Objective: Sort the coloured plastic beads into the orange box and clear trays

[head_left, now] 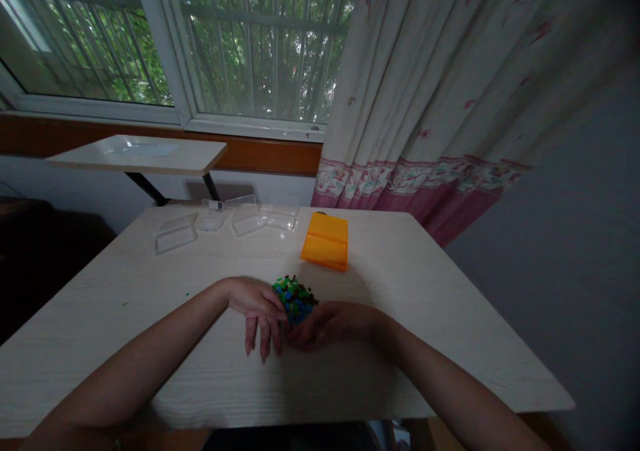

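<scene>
A small heap of tiny green, blue and dark pieces (295, 297) lies on the pale wooden table (400, 317). My left hand (257, 312) rests at the heap's left edge, palm down, fingers stretched toward me and touching the table. My right hand (333, 324) lies just right of and below the heap, fingers loosely extended toward the left hand, fingertips nearly meeting it. Neither hand visibly holds anything.
An orange plastic box (326, 241) stands behind the heap. Several clear plastic lids and trays (227, 221) lie along the table's far edge. A small white side table (137, 154) stands under the window. A flowered curtain (450, 104) hangs at the right.
</scene>
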`<state>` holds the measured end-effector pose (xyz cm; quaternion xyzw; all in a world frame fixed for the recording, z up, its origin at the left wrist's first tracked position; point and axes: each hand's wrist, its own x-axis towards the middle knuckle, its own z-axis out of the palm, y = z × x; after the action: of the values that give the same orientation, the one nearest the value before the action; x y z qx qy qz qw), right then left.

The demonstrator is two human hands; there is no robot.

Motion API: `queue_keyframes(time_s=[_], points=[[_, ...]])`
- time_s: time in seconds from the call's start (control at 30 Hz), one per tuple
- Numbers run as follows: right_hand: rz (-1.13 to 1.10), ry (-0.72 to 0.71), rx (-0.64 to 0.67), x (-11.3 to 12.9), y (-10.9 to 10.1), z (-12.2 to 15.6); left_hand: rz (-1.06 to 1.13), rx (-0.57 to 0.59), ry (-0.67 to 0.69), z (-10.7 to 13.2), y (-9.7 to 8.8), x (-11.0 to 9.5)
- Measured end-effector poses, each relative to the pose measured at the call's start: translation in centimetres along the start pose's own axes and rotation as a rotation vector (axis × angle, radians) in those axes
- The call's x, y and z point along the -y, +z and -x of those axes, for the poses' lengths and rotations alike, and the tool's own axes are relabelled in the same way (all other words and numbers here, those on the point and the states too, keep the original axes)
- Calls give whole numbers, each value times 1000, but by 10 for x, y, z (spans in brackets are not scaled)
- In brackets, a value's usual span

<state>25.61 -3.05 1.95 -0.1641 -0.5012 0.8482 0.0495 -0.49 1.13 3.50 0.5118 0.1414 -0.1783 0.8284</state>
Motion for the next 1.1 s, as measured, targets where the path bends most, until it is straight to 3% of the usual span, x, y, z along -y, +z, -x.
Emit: queue_keyframes(time_s=[0.17, 0.37, 0.6, 0.77, 0.87, 1.03, 1.1], points=[[-129, -15, -31, -3, -3, -1, 42, -41, 48, 4, -5, 4], [-213, -130, -121, 2, -2, -2, 78, -146, 98, 13, -12, 4], [-208, -136, -126, 2, -6, 0, 43, -123, 131, 16, -17, 6], [-251, -180, -187, 9, -8, 5, 21, -154, 194, 29, -34, 17], [-244, -297, -318, 10, -15, 7, 88, -286, 289, 37, -48, 25], [-245, -546, -540, 9, -36, 5, 295, -722, 622, 32, -62, 27], [-260, -613, -602, 8, -41, 3, 289, -816, 735, 24, -60, 22]])
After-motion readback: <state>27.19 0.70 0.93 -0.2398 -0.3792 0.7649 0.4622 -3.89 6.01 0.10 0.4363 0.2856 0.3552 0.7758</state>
